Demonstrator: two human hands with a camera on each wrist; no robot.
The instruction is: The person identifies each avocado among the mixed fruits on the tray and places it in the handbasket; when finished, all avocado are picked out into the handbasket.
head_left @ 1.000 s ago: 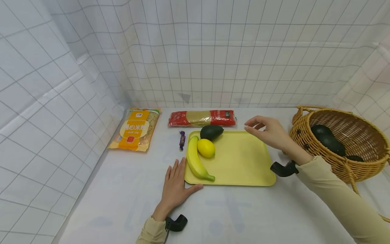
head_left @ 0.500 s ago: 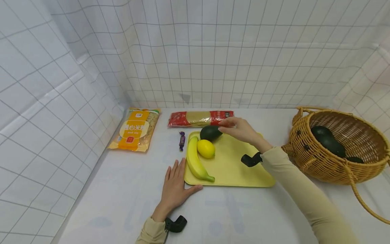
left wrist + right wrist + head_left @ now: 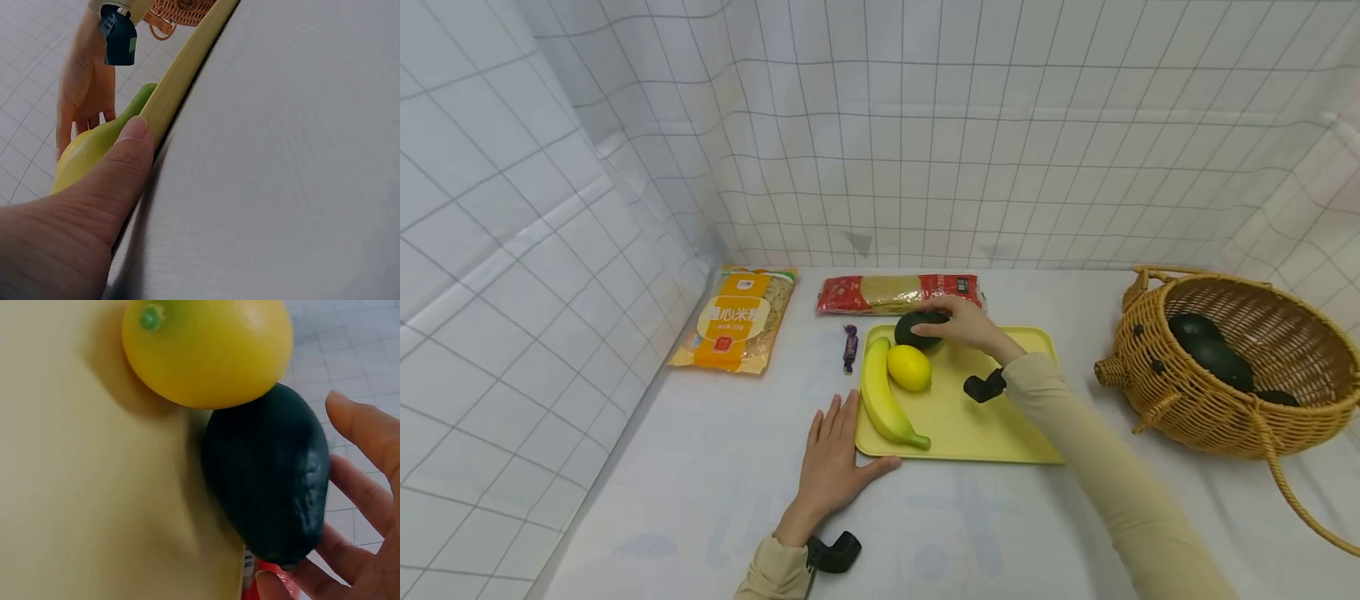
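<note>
A dark green avocado [image 3: 906, 332] lies on the yellow tray [image 3: 970, 433], at its back left corner. Over it is my right hand [image 3: 964, 325], fingers spread around its upper side; in the right wrist view the thumb [image 3: 359, 422] stands apart from its skin. A lemon [image 3: 909, 367] sits against the avocado, and a banana [image 3: 883, 396] curves along the tray's left side. My left hand [image 3: 831, 467] rests flat on the table with fingers extended, beside the tray's front left corner. Its thumb [image 3: 128, 153] lies along the tray edge in the left wrist view.
A wicker basket [image 3: 1195, 417] holding several dark avocados stands at the right, its handle drooping forward. Behind the tray lies a red noodle packet [image 3: 887, 294]. A purple wrapped candy [image 3: 850, 348] and an orange pasta bag [image 3: 737, 321] are on the left.
My right hand has moved left from the tray's back right, past the basket side, to the avocado. My left hand stays in place.
</note>
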